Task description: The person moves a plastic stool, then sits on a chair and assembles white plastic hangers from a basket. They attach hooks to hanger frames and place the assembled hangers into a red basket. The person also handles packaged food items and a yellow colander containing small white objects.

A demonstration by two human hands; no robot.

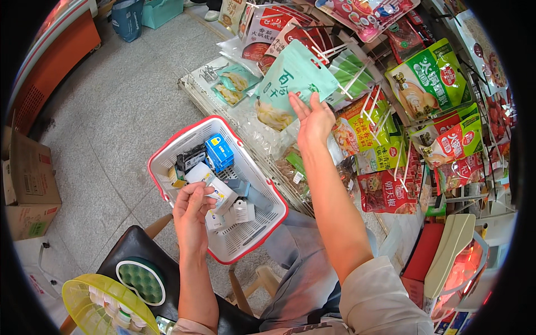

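My right hand [316,125] reaches to the shelf, palm up. Its fingers are stretched out against the lower right part of a mint-green pouch [298,70] of pale dried food. The pouch leans tilted among the display hooks, and both thumb and fingers show in front of it. Over the near left rim of a white shopping basket [259,223] with a red edge, my left hand [192,211] is loosely curled, thumb close to the index finger. I see nothing between those fingers. Below them in the basket lie white boxes [222,196], a blue box [219,151] and a black package [192,158].
White wire hooks [353,84] jut out from the shelf at right, hung with green seasoning packets [430,81] and red packets [388,187]. A black stool seat [151,248] stands at lower left with a yellow mesh basket [78,296]. Cardboard boxes [30,173] sit far left.
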